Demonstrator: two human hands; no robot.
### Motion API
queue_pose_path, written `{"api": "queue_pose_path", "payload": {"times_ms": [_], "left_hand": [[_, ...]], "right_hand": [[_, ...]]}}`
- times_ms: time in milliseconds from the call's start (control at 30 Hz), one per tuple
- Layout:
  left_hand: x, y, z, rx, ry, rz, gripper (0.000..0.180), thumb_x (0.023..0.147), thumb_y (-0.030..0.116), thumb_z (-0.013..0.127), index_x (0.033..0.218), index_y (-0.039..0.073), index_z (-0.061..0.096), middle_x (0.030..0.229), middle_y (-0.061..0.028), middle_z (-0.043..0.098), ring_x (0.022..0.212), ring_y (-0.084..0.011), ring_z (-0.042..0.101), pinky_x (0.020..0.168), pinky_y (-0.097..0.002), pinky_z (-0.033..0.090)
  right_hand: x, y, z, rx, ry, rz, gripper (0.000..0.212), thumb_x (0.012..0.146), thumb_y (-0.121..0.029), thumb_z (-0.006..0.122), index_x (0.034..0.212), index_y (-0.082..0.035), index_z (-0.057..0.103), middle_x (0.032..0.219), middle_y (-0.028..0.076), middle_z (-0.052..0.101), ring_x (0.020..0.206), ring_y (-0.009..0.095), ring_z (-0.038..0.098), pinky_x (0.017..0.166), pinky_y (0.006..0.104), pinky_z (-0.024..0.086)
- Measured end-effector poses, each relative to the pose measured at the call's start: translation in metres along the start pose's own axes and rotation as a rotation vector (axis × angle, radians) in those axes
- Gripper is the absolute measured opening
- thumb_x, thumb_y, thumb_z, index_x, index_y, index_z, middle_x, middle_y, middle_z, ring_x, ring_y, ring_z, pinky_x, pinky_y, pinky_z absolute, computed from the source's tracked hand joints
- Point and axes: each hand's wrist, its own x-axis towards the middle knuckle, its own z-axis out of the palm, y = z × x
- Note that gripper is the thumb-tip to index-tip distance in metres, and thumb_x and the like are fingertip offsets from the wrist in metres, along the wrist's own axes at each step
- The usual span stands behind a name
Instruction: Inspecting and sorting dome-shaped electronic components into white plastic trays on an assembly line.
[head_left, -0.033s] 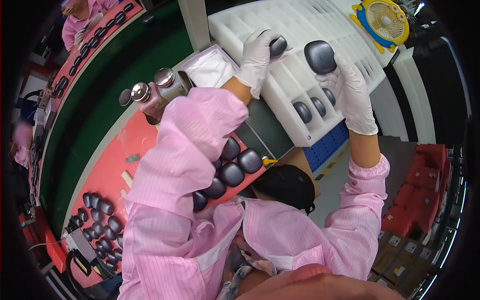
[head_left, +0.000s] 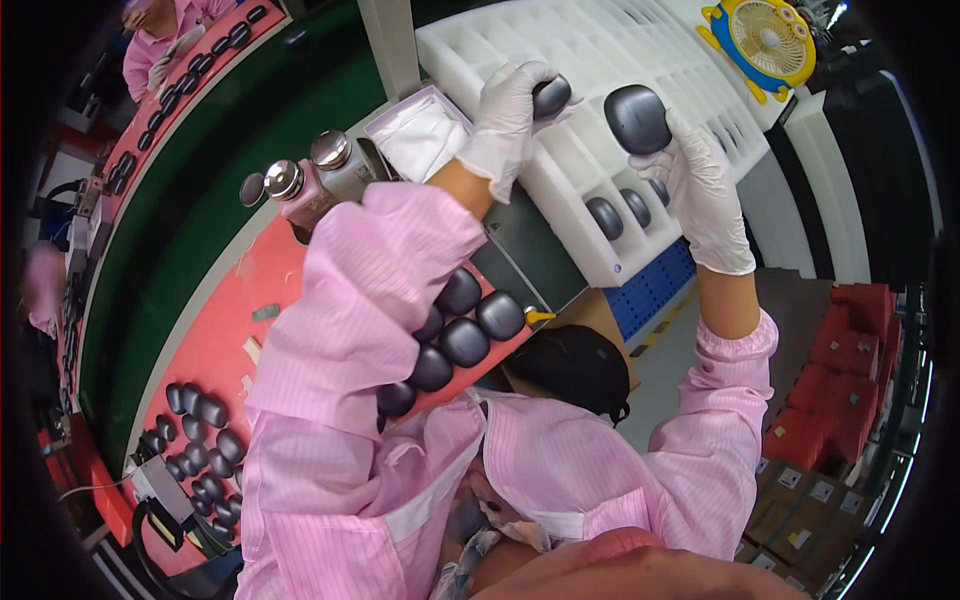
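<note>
– You've a white divided foam tray below and a round yellow-and-blue fan beyond.
– Over it, your white-gloved right hand grips a dark-grey rounded-square case, broad face towards you, long axis unclear; your white-gloved left hand clasps and partly covers another dark-grey case.

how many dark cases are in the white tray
3 in the white tray: one dark case nearest its bottom corner, a second case beside it, a third case partly behind the right hand. More may be hidden.
</note>
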Motion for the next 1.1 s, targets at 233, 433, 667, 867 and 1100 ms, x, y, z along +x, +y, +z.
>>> {"api": "queue_pose_path", "payload": {"times_ms": [233, 433, 667, 867, 1100], "left_hand": [[-0.148, 0.077, -0.023, -0.080, -0.080, -0.255, 0.042, 0.092, 0.035, 0.038, 0.110, -0.002, 0.049, 0.102, -0.0155, 0.056, 0.099, -0.0276, 0.060, 0.083, -0.0469, 0.054], [-0.216, 0.090, -0.056, -0.294, -0.162, -0.336, 0.084, 0.092, 0.063, 0.026, 0.132, -0.010, 0.033, 0.126, -0.0301, 0.045, 0.118, -0.0400, 0.049, 0.092, -0.0526, 0.048], [-0.257, 0.101, -0.072, -0.359, -0.060, -0.290, 0.087, 0.090, 0.067, 0.017, 0.130, -0.008, 0.037, 0.119, -0.0204, 0.050, 0.109, -0.0328, 0.055, 0.092, -0.0469, 0.051], [-0.317, 0.134, -0.120, 0.073, 0.298, -0.025, 0.038, 0.084, 0.008, 0.058, 0.120, -0.003, 0.048, 0.110, -0.0121, 0.055, 0.100, -0.0213, 0.058, 0.087, -0.0370, 0.051], [-0.387, 0.152, -0.206, 0.639, 0.612, 0.164, 0.045, 0.085, 0.014, 0.061, 0.127, 0.005, 0.046, 0.108, -0.0067, 0.056, 0.098, -0.0134, 0.057, 0.078, -0.0251, 0.047]], "right_hand": [[-0.050, 0.000, 0.056, 0.058, -0.112, 0.041, 0.032, 0.093, -0.028, 0.054, 0.106, 0.001, 0.059, 0.097, 0.012, 0.065, 0.081, 0.016, 0.064, 0.070, 0.0279, 0.053], [-0.072, 0.036, 0.083, 0.261, -0.232, 0.138, 0.034, 0.093, -0.027, 0.052, 0.108, 0.003, 0.057, 0.100, 0.014, 0.064, 0.078, 0.019, 0.065, 0.066, 0.0281, 0.054], [-0.091, 0.065, 0.120, 0.454, -0.382, 0.316, 0.041, 0.092, -0.025, 0.052, 0.118, 0.007, 0.051, 0.107, 0.015, 0.061, 0.088, 0.018, 0.062, 0.069, 0.0294, 0.053], [-0.109, 0.073, 0.158, 0.150, -0.322, 0.282, 0.040, 0.088, -0.023, 0.058, 0.118, 0.003, 0.052, 0.107, 0.010, 0.061, 0.093, 0.016, 0.062, 0.078, 0.0298, 0.051], [-0.107, 0.073, 0.236, -0.165, -0.486, 0.208, 0.044, 0.090, -0.017, 0.051, 0.133, -0.006, 0.047, 0.119, 0.006, 0.055, 0.102, 0.012, 0.055, 0.081, 0.0256, 0.048]]}}
